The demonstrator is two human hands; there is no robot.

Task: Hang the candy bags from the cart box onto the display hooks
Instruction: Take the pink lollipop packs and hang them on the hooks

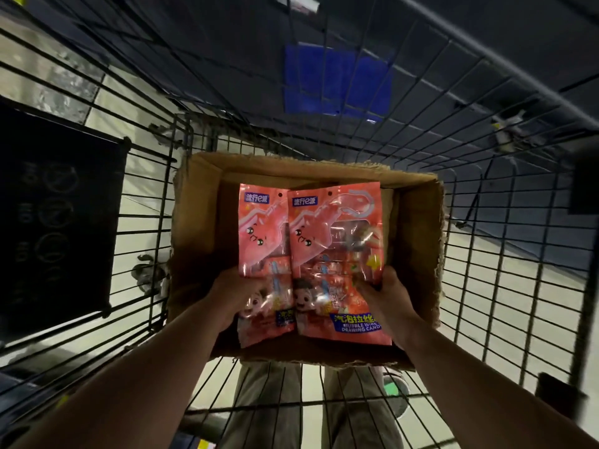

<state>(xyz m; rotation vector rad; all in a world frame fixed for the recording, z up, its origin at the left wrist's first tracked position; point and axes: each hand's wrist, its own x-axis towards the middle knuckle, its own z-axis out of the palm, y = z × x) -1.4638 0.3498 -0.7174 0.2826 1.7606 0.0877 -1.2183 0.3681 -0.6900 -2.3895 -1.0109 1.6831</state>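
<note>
Ok so from my head cam I'm looking straight down into the wire cart, where the cardboard box sits open on the basket floor. Both my hands are over the box holding candy. My left hand is curled round the lower left edge of the left bag. My right hand pinches the lower right edge of the right bag. The two pink bags are side by side, faces up, hang holes pointing away from me, with the right bag's edge lapping over the left one. Might be more bags stacked behind them, but it's kinda blurry so I can't say. Past the box a blue sheet shows through the wires. A black panel sits against the cart's left side, and my trousers and a shoe show beneath.
</note>
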